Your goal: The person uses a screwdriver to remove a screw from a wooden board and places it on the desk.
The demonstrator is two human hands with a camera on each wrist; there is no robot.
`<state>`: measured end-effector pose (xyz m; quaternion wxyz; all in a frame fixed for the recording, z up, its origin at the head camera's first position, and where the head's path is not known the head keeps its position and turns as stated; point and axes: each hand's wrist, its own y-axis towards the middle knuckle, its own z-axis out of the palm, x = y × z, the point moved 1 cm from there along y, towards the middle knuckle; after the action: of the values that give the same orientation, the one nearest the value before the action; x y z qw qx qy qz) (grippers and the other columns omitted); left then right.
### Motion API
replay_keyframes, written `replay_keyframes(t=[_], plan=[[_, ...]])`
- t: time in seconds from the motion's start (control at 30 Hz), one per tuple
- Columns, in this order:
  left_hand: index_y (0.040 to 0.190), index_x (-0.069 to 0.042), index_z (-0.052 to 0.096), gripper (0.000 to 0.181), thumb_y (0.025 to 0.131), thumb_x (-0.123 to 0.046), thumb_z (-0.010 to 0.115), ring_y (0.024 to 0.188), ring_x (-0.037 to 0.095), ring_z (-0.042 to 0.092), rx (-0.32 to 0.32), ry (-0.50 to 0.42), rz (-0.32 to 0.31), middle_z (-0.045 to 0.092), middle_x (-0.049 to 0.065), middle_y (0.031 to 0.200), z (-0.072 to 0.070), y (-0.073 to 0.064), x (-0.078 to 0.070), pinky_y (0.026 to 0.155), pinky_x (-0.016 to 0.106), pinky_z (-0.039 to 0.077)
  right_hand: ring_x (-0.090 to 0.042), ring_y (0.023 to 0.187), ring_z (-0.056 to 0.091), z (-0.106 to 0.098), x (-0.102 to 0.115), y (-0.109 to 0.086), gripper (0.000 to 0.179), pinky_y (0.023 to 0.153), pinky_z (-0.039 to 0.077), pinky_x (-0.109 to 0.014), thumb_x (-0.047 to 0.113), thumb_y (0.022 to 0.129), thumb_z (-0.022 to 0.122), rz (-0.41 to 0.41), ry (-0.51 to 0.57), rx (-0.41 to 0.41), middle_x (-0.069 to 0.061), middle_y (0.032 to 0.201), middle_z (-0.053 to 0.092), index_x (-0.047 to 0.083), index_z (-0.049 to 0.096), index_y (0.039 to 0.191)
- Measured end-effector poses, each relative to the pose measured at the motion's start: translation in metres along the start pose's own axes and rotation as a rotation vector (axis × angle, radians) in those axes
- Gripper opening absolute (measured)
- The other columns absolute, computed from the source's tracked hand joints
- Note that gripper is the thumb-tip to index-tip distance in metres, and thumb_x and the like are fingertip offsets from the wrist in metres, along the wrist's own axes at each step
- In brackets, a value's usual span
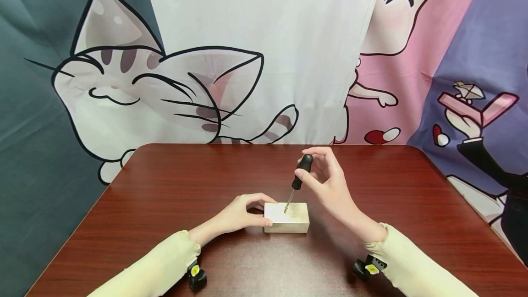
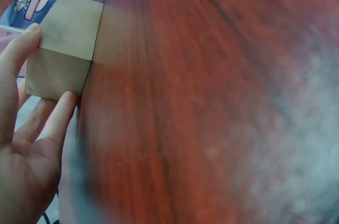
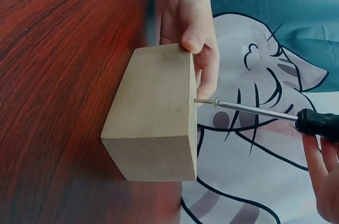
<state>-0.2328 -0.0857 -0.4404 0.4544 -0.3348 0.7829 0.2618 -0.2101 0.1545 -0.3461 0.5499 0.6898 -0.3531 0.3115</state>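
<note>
A pale wooden block point(image 1: 286, 227) lies on the table in front of me. My left hand point(image 1: 239, 213) holds its left end, thumb on the near side and fingers at the far side and end. In my right hand point(image 1: 332, 184) is a black-handled screwdriver point(image 1: 304, 164), pinched by the handle between thumb and fingers. The tool leans, handle up and to the right. In the right wrist view its metal shaft point(image 3: 254, 109) meets the head of a screw point(image 3: 204, 101), which stands out of the block's top face with much of its thread showing.
The reddish-brown wooden table point(image 1: 185, 173) spreads around the block on all sides. Behind its far edge hangs a cloth point(image 1: 264, 13) printed with a cartoon cat and other figures. Small black devices with yellow marks sit at both sleeves.
</note>
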Motion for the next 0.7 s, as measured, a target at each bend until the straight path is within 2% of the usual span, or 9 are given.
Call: replay_keyframes(t=[0.2, 0.27, 0.5, 0.6, 0.7], plan=[[0.120, -0.028, 0.067, 0.043, 0.081, -0.029, 0.083, 0.100, 0.010, 0.067, -0.002, 0.006, -0.005, 0.072, -0.006, 0.110, -0.0006, -0.0001, 0.0007, 0.092, 0.034, 0.055, -0.007, 0.094, 0.069, -0.0020, 0.0040, 0.0007, 0.045, 0.074, 0.057, -0.021, 0.000, 0.088, 0.072, -0.005, -0.006, 0.023, 0.008, 0.106, 0.069, 0.003, 0.051, 0.127], [0.120, -0.028, 0.067, 0.042, 0.081, -0.029, 0.083, 0.100, 0.009, 0.067, -0.003, 0.008, -0.002, 0.072, -0.006, 0.110, -0.0004, 0.0000, 0.0013, 0.092, 0.034, 0.055, -0.009, 0.095, 0.069, -0.0027, 0.0047, 0.0012, 0.044, 0.076, 0.058, -0.023, -0.001, 0.088, 0.071, -0.018, 0.006, 0.037, 0.005, 0.107, 0.070, 0.004, 0.052, 0.128], [0.120, -0.029, 0.067, 0.043, 0.080, -0.030, 0.083, 0.099, 0.008, 0.067, -0.005, 0.016, 0.006, 0.072, -0.006, 0.108, -0.0006, -0.0002, 0.0021, 0.091, 0.031, 0.055, -0.024, 0.099, 0.071, -0.0031, 0.0030, 0.0038, 0.038, 0.082, 0.059, -0.030, -0.007, 0.095, 0.057, -0.118, 0.083, 0.145, -0.022, 0.113, 0.067, 0.003, 0.050, 0.131], [0.120, -0.029, 0.067, 0.043, 0.080, -0.030, 0.083, 0.099, 0.008, 0.067, -0.007, 0.019, 0.003, 0.072, -0.007, 0.108, -0.0008, -0.0006, 0.0013, 0.090, 0.031, 0.055, -0.022, 0.101, 0.070, -0.0013, 0.0012, 0.0033, 0.038, 0.082, 0.059, -0.032, -0.008, 0.096, 0.054, -0.116, 0.110, 0.143, -0.022, 0.116, 0.067, 0.001, 0.045, 0.132], [0.120, -0.030, 0.067, 0.043, 0.080, -0.030, 0.083, 0.099, 0.008, 0.067, -0.005, 0.018, -0.002, 0.072, -0.007, 0.108, -0.0007, -0.0008, 0.0005, 0.091, 0.030, 0.055, -0.014, 0.102, 0.068, 0.0008, 0.0004, 0.0015, 0.042, 0.081, 0.059, -0.027, -0.004, 0.093, 0.062, -0.079, 0.067, 0.075, -0.008, 0.119, 0.066, 0.003, 0.046, 0.131]])
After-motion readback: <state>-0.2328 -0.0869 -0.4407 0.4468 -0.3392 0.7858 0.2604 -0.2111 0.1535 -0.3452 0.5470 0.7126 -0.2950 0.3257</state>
